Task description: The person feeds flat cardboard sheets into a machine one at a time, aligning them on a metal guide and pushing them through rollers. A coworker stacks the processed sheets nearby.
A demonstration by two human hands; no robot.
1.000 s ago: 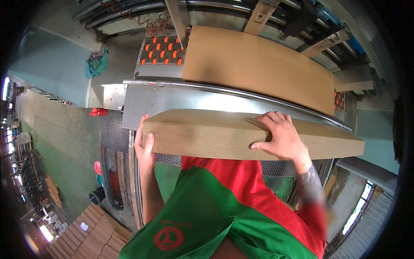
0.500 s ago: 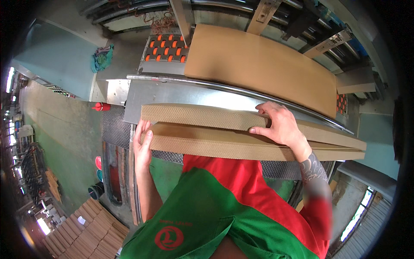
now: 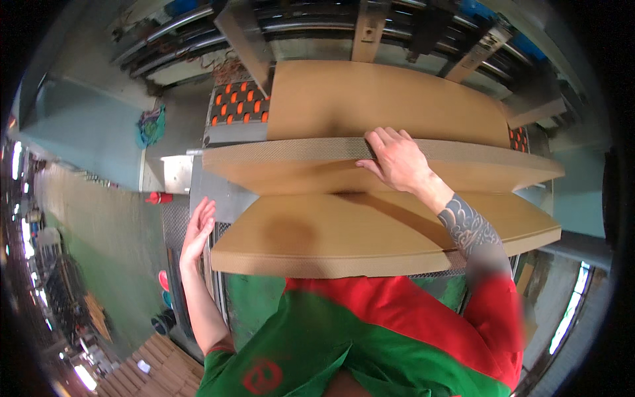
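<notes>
Two thick stacks of brown corrugated cardboard sheets stand in front of me, spread into a V along their lower edges. The far stack (image 3: pixel 278 151) leans away, and my right hand (image 3: pixel 400 159) grips its upper edge, fingers over the top and thumb on the near face. Tilted toward my body is the near stack (image 3: pixel 311 228), its cut edge close to my shirt. My left hand (image 3: pixel 198 231) is off the cardboard, fingers stretched out, just left of the near stack's end.
Behind the far stack, brown cardboard (image 3: pixel 383 99) lies on the machine bed beside orange rollers (image 3: pixel 238 102). Metal uprights (image 3: pixel 370 30) and bars rise beyond. A red bottle-like object (image 3: pixel 157 198) is at the left. Piled cardboard (image 3: pixel 152 364) covers the floor at lower left.
The two stacks have swung apart, the far one pushed away and the near one tipped toward me. My left hand has let go of the stacks' left end; my right hand moved farther off.
</notes>
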